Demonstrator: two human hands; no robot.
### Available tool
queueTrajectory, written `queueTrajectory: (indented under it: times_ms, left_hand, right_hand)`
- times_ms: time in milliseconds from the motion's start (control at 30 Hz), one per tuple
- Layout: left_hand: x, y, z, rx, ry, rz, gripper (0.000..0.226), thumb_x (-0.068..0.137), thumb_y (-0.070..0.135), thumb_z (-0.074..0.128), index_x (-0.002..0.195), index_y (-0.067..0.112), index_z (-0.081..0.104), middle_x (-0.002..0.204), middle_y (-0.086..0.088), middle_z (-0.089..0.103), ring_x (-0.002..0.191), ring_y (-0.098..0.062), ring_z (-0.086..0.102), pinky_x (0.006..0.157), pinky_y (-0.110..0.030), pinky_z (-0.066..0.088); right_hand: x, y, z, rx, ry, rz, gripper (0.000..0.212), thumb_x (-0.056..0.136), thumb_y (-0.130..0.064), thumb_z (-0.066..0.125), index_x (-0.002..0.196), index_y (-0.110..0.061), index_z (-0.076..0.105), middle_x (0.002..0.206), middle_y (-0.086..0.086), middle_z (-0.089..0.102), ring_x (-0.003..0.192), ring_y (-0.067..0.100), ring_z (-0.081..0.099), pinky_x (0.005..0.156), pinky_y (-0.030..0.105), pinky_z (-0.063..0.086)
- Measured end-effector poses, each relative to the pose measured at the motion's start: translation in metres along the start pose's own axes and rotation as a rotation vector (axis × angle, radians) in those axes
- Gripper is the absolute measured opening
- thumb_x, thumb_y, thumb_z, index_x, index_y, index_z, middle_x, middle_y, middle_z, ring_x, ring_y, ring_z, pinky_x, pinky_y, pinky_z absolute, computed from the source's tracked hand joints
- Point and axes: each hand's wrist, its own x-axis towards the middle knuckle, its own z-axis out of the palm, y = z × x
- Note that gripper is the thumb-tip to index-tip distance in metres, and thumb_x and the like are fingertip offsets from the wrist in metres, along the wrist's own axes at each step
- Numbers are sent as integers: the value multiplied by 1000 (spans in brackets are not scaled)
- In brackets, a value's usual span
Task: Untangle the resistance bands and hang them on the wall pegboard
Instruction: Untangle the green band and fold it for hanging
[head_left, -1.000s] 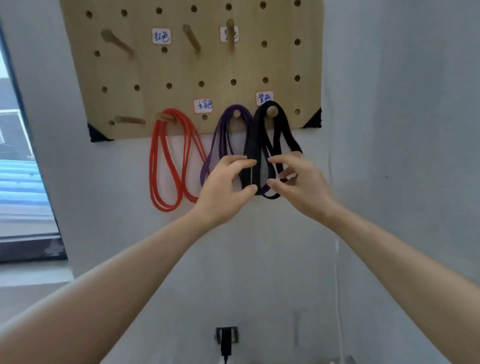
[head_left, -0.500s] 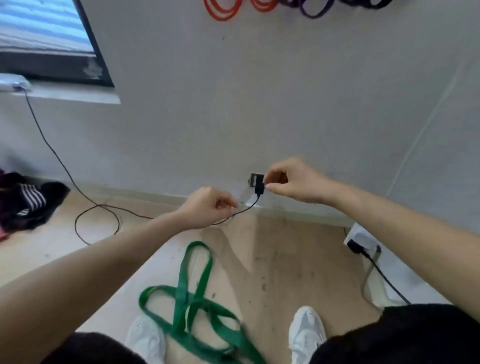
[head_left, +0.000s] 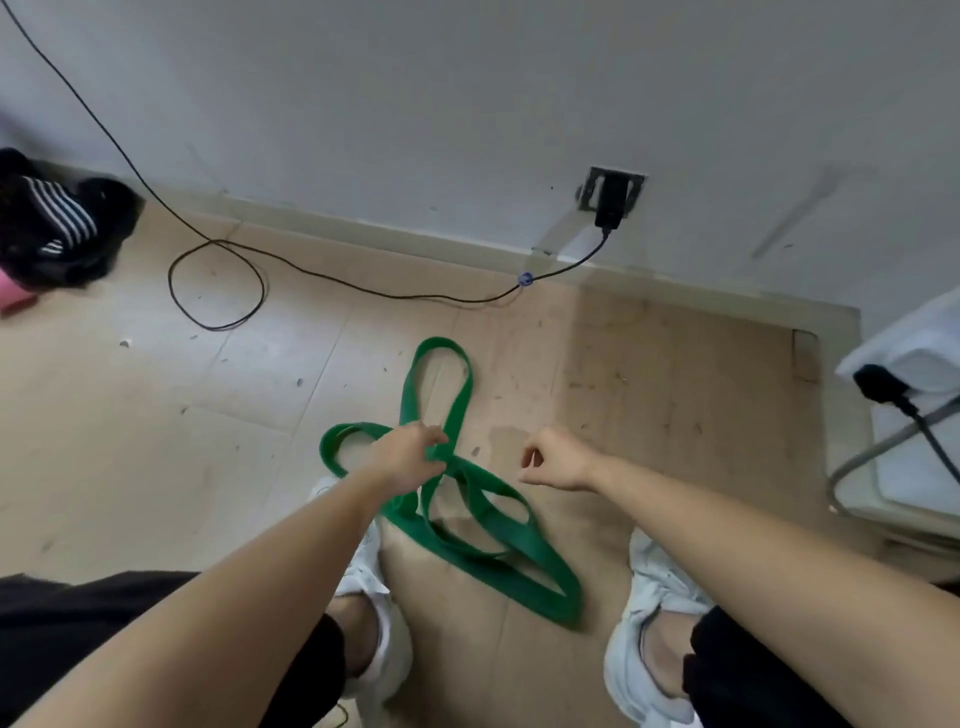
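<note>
Looks like a room in somebody's home: plain pale painted wall (head_left: 415, 104), scuffed beige tile floor (head_left: 130, 441), black charger plug (head_left: 609, 208) in a wall socket (head_left: 637, 188), dark striped clothes (head_left: 62, 228) heaped by the wall, flat green rubber resistance band (head_left: 460, 402) on the floor.

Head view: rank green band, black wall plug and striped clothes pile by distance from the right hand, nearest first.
From the right hand:
1. green band, on the floor just to its left.
2. black wall plug, ahead, low on the wall.
3. striped clothes pile, far left, by the wall.
</note>
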Motion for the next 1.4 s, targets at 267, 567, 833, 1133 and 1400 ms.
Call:
queueTrajectory:
  times_ms: [267,567,833,1133,1400]
  left_hand:
    - [12,-27,32,-49,26,-27,34,98,18,61,131,22,64,131,-1,67,120,-22,62,97,-33,51]
    - [10,4,-20,-390,43,-57,19,103,22,56,114,14,69,106,-4,72,96,-23,70,91,-38,58]
    - [-24,70,-131,-702,165,88,16,97,11,62,111,11,71,94,-7,75,77,-16,72,65,-21,57]
    - [-84,150,-228,-493,402,411,44,84,13,81,124,22,65,90,-1,70,79,-15,67,79,-32,57]
    - [-131,207,-282,-648,605,664,37,90,11,74,125,18,63,94,-6,72,86,-23,72,87,-35,61]
  right_hand:
    - [-10,30,92,-76,-98,91,113,56,-52,84,150,-33,26,142,-1,53,121,28,57,96,41,52]
    - [-14,32,8,392,91,151,3,84,-19,69,86,-17,68,78,6,67,74,25,66,64,34,54]
    - [-70,2,-154,574,581,46,6,87,-12,69,90,-16,70,85,7,67,69,18,64,52,23,55]
    - [-183,-44,-297,721,1020,-235,9,91,-17,70,96,-10,66,92,14,64,74,19,64,57,20,57]
    - [-213,-47,-323,724,1214,-281,16,88,-26,72,102,-18,69,84,-4,63,85,17,60,79,36,51]
